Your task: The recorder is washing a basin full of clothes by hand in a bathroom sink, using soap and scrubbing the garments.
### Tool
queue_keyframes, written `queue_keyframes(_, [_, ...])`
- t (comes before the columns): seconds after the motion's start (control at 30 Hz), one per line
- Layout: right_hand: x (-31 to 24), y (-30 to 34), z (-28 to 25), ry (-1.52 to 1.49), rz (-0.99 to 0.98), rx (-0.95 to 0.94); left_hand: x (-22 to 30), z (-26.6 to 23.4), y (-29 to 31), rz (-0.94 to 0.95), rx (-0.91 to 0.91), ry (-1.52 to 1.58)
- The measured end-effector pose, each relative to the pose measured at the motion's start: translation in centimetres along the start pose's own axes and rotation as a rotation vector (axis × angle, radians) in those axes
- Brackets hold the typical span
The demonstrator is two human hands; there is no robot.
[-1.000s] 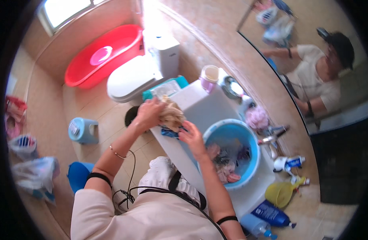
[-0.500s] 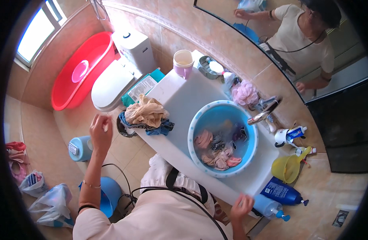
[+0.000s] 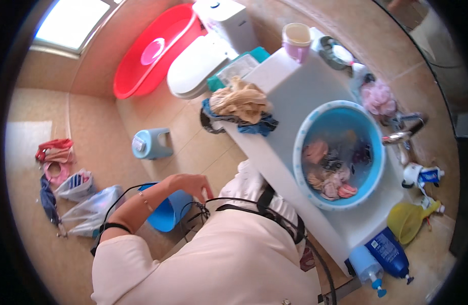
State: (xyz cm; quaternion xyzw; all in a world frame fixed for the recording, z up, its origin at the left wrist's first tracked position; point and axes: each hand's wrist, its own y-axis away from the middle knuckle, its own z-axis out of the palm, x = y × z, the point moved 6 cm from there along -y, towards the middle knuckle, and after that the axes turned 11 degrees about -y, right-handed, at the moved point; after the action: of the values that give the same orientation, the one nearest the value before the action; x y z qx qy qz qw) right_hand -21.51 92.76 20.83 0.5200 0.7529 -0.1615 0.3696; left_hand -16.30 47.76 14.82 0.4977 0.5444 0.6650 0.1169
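My left hand is in front of my waist, above a blue bucket. Its fingers hang down slightly apart, beside a black cable that crosses my body; I see nothing held in them. My right hand is out of view. On the white counter stands a light blue basin with a dotted rim. Pink, beige and dark garments soak in its cloudy water. A heap of beige cloth lies over blue fabric at the counter's left corner.
A chrome faucet reaches toward the basin. Several bottles, including a blue pump bottle, and a yellow dipper line the right side. A blue stool, a toilet, a red tub and plastic bags are on the left.
My left hand has come down from its raised place and in toward my waist. My right hand has left the view. The whole view has turned, moving the counter up and right.
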Motion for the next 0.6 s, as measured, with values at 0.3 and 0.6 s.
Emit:
queue_keyframes(0.3, [1.1, -0.7, -0.2, -0.035, -0.024, -0.117, -0.3, 6.5, -1.0, -0.074, -0.074, -0.02])
queue_keyframes(0.6, [1.7, -0.3, -0.5, -0.058, -0.017, -0.184, -1.9, 11.4, -2.5, -0.176, -0.164, 0.194])
